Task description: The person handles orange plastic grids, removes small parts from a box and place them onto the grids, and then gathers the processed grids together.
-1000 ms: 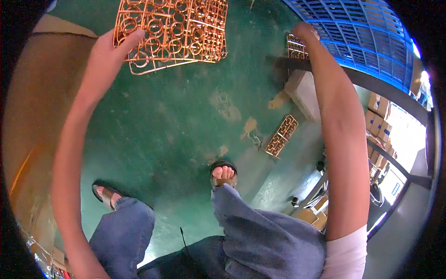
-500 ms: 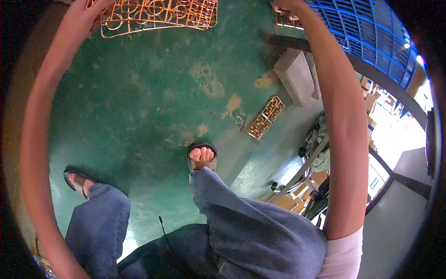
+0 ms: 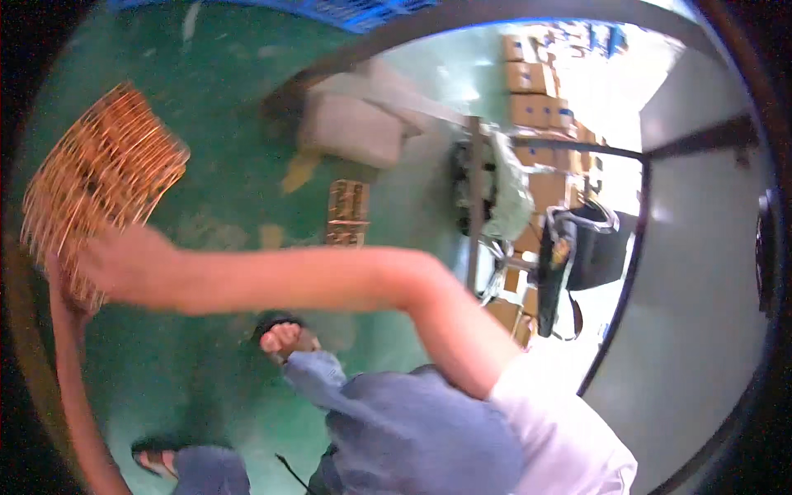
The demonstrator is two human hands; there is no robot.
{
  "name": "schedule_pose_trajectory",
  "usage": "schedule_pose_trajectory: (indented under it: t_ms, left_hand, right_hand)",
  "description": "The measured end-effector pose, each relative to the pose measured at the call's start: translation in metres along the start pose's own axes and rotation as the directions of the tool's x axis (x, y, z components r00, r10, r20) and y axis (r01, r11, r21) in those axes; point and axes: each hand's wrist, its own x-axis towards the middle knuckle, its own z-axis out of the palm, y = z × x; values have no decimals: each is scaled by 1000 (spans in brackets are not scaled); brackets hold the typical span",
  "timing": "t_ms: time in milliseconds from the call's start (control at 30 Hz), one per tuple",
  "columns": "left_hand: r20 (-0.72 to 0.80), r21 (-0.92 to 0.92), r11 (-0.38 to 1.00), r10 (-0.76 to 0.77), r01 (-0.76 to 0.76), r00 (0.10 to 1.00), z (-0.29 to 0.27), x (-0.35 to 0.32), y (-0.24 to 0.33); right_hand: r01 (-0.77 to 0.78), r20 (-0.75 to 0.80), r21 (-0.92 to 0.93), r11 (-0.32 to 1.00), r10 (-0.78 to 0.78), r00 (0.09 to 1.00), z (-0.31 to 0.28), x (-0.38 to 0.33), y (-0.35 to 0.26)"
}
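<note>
A thick stack of copper-coloured openwork metal frames (image 3: pixel 124 153) is tilted up at the left, above the green floor. My left hand (image 3: pixel 68 289) grips the stack's lower end, its fingers partly hidden behind the frames and my other hand. Stretched across from the right, my right hand (image 3: pixel 132 266) is at the same lower end, close beside the left one. Motion smears its fingers, so whether they hold the frames does not show. Another copper-coloured frame piece (image 3: pixel 348 210) lies on the floor beyond my foot.
A pale block (image 3: pixel 355 128) sits beside a dark bar. Blue plastic grating (image 3: pixel 355 12) is at the top edge. To the right are a black bag (image 3: pixel 602 247), a grey-green cloth bundle (image 3: pixel 505 190), stacked cardboard boxes (image 3: pixel 536 107) and a grey panel (image 3: pixel 693 247).
My view has swung to the right. My right hand has come from the upper right across to the stack beside my left hand. The stack now appears lower and steeply tilted.
</note>
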Motion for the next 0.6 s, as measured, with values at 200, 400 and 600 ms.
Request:
schedule_pose_trajectory:
  t_ms: [200, 400, 600]
  left_hand:
    - [-33, 629, 777, 78, -40, 996, 7, -31, 2]
    - [-124, 552, 833, 103, -17, 987, 25, -50, 5]
    - [-87, 507, 859, -35, 74, 996, 58, -73, 44]
  right_hand:
    - [-478, 170, 87, 874, 460, 872, -69, -100, 25]
    - [-842, 29, -523, 132, 990, 137, -132, -231, 64]
    - [-853, 278, -505, -129, 912, -303, -142, -285, 91]
